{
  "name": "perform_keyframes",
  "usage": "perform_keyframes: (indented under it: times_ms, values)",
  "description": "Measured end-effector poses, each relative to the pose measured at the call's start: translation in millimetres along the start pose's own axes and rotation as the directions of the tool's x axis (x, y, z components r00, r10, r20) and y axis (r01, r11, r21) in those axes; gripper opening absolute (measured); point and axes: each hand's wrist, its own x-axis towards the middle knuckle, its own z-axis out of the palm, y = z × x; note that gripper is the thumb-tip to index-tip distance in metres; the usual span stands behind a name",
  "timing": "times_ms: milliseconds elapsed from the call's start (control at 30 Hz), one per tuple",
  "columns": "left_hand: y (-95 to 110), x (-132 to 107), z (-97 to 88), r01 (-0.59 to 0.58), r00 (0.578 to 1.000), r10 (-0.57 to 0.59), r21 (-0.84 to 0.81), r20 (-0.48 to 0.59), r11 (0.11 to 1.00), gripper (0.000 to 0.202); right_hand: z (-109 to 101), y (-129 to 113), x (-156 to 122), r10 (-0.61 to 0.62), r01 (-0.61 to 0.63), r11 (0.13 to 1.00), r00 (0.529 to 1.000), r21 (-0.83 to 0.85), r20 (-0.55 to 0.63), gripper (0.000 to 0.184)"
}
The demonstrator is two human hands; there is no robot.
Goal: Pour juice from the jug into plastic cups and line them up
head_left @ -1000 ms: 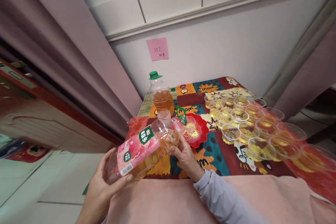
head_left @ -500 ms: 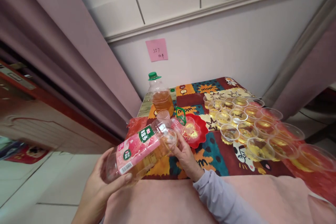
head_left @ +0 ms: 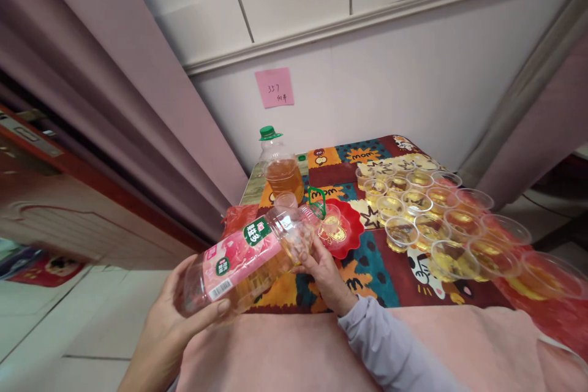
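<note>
A large clear juice bottle (head_left: 245, 257) with a pink label and amber liquid lies tilted across both hands, its neck toward the right. My left hand (head_left: 177, 312) is wrapped round the bottle's base. Under its shoulder, my right hand (head_left: 324, 272) grips the other end, with fingers partly hidden behind the bottle. At the neck stands a green plastic loop (head_left: 316, 202). Just beyond the mouth, a clear plastic cup (head_left: 331, 220) sits on a scalloped red plate (head_left: 353, 236). Whether liquid is flowing out I cannot tell.
Another juice bottle (head_left: 283, 174) with a green cap stands upright at the back left. Several clear cups (head_left: 432, 226) of yellow liquid fill the table's right side. Red plastic film (head_left: 239, 220) lies at the left edge. A pink cover (head_left: 285, 349) hangs in front.
The bottle's base and my left hand have shifted very slightly left. My right hand keeps nearly the same place, and the cups and plate have not moved.
</note>
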Motion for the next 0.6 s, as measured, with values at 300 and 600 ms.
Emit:
perform_keyframes:
  times_ms: [300, 600]
  values:
    - [-5.3, 3.5, -2.9, -0.009, 1.0, 0.009, 0.004, 0.021, 1.0, 0.102, 1.1, -1.2, -0.4, -0.004, 0.004, 1.0, 1.0, 0.008, -0.018, 0.09]
    - [4.3, 0.5, -1.5, -0.007, 1.0, 0.007, 0.015, -0.006, 1.0, 0.098, 1.0, -0.5, 1.1, 0.004, -0.004, 1.0, 1.0, 0.011, -0.015, 0.09]
